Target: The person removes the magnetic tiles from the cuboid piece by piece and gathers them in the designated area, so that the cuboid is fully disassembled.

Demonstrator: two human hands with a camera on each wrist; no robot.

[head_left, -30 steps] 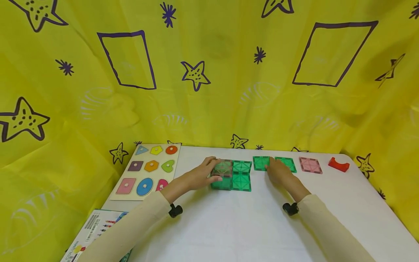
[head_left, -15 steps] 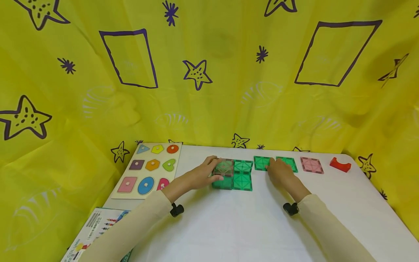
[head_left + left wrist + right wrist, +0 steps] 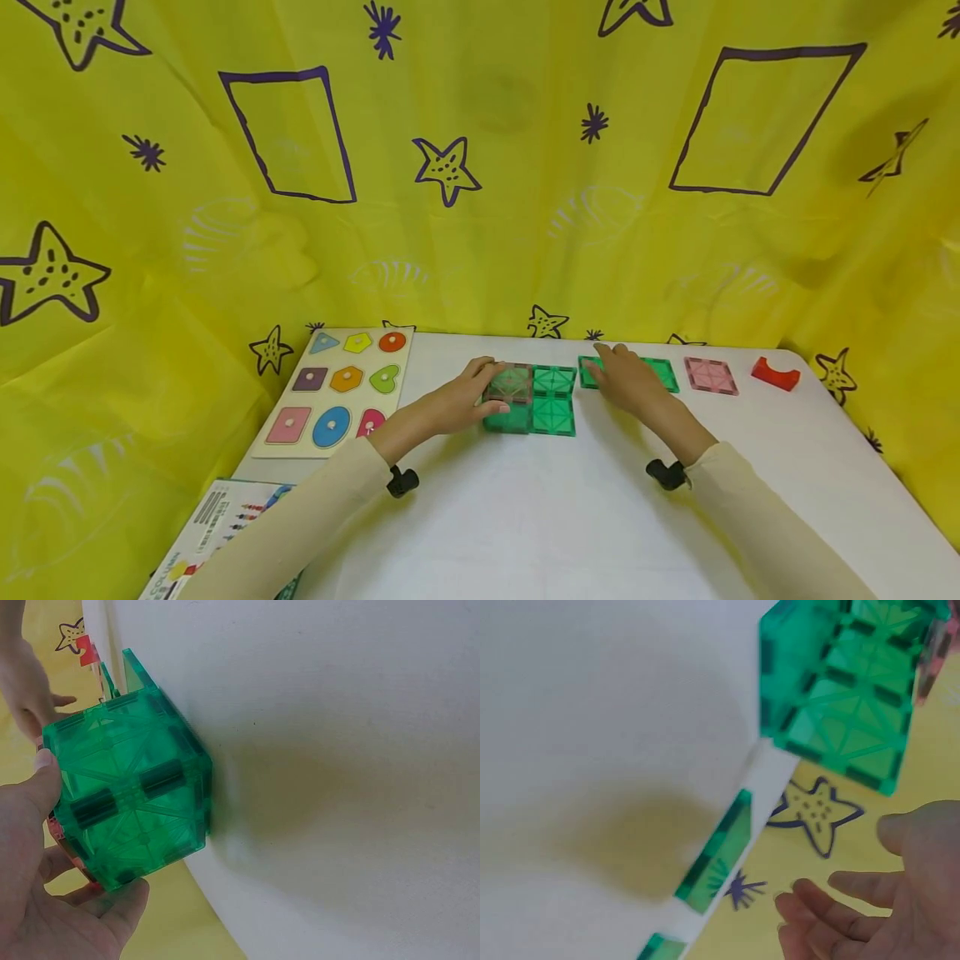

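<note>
My left hand (image 3: pixel 457 402) (image 3: pixel 56 900) grips the left side of a green tile box (image 3: pixel 510 419) (image 3: pixel 131 787), thumb and fingers on either side. A pink tile (image 3: pixel 510 382) lies over its top. Two joined green tiles (image 3: pixel 553 402) extend from its right side. My right hand (image 3: pixel 633 382) (image 3: pixel 862 900) is over the flat green tiles at the back, fingers spread and holding nothing. One green tile (image 3: pixel 588 372) (image 3: pixel 721 851) shows to its left, another (image 3: pixel 662 375) (image 3: pixel 660 949) to its right; the hand partly covers both in the head view.
Further right lie a flat pink tile (image 3: pixel 711 376) and a red curved block (image 3: pixel 776 375). A board of coloured shapes (image 3: pixel 347 392) is at the back left, with a printed box (image 3: pixel 217 521) nearer, partly under the left sleeve. A yellow patterned curtain (image 3: pixel 510 258) stands behind the table.
My right hand has lifted and shifted a little left and back, its fingers now spread. My left hand and the tile box stay in place.
</note>
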